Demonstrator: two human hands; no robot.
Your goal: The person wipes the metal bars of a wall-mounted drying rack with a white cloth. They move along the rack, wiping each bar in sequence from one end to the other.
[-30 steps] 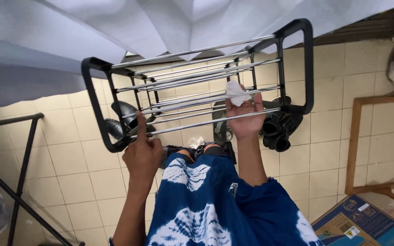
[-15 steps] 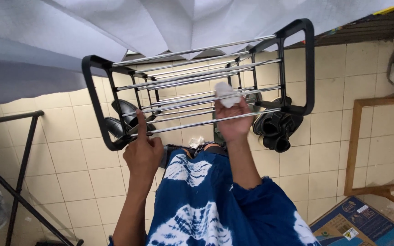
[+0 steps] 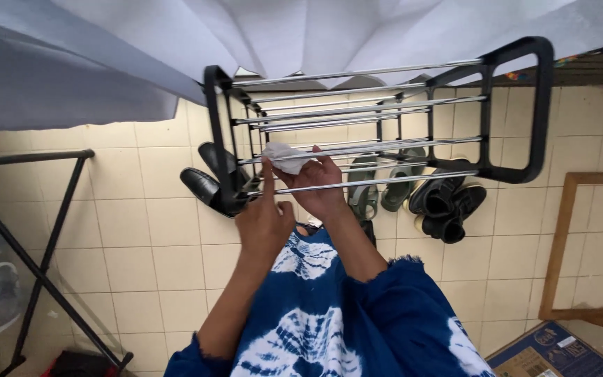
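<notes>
A black-framed shoe rack (image 3: pixel 532 105) with chrome rods stands on the tiled floor below me. My right hand (image 3: pixel 319 185) holds a crumpled white wipe (image 3: pixel 284 157) against the rods near the rack's left end. Next to it, my left hand (image 3: pixel 263 220) rests its raised index finger on the front rod, other fingers curled. The two hands almost touch. My blue and white tie-dye garment (image 3: pixel 329 307) fills the lower middle of the view.
Black shoes (image 3: pixel 207 178) lie under the rack's left end, and green sandals (image 3: pixel 378 188) and black sandals (image 3: pixel 448 202) under its right. A white sheet (image 3: pixel 176 35) hangs above. There is a black metal stand (image 3: pixel 36 258) at left, with a wooden frame (image 3: pixel 560 244) and a cardboard box (image 3: pixel 574 349) at right.
My right hand slid the wipe leftward along the rods, from the rack's right part to its left end beside my left hand. The view shifted, so the rack sits further right.
</notes>
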